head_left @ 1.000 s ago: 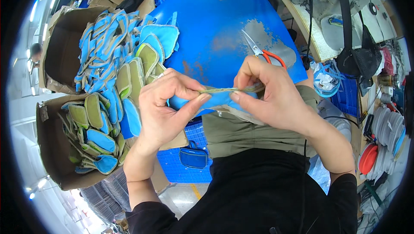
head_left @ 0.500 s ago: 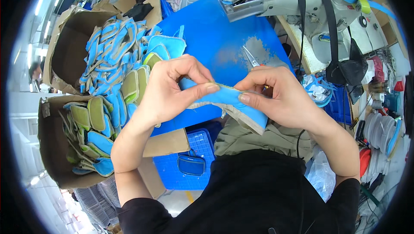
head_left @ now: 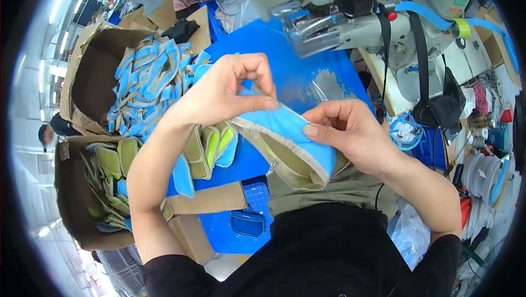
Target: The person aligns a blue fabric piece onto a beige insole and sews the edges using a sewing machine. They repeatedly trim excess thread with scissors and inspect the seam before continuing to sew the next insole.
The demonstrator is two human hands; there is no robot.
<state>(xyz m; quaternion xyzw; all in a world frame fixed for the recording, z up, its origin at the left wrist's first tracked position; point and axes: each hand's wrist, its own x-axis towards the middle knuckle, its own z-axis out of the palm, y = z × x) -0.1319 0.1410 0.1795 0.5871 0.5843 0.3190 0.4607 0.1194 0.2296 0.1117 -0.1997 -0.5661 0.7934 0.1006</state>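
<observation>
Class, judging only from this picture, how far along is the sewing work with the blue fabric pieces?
Looks done: sorted pieces fill the lower cardboard box. In hand: the left hand and right hand each pinch one blue, beige-edged fabric piece in front of the sewing machine. Probably left: the loose pile on the blue table.

Fabric pieces (head_left: 148,86) left of sewing machine (head_left: 339,18)

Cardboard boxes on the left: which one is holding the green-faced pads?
The nearer cardboard box, lower left. Green-faced pads stand packed inside it; the farther box shows a mostly bare inside, with blue-trimmed pieces heaped beside it.
</observation>
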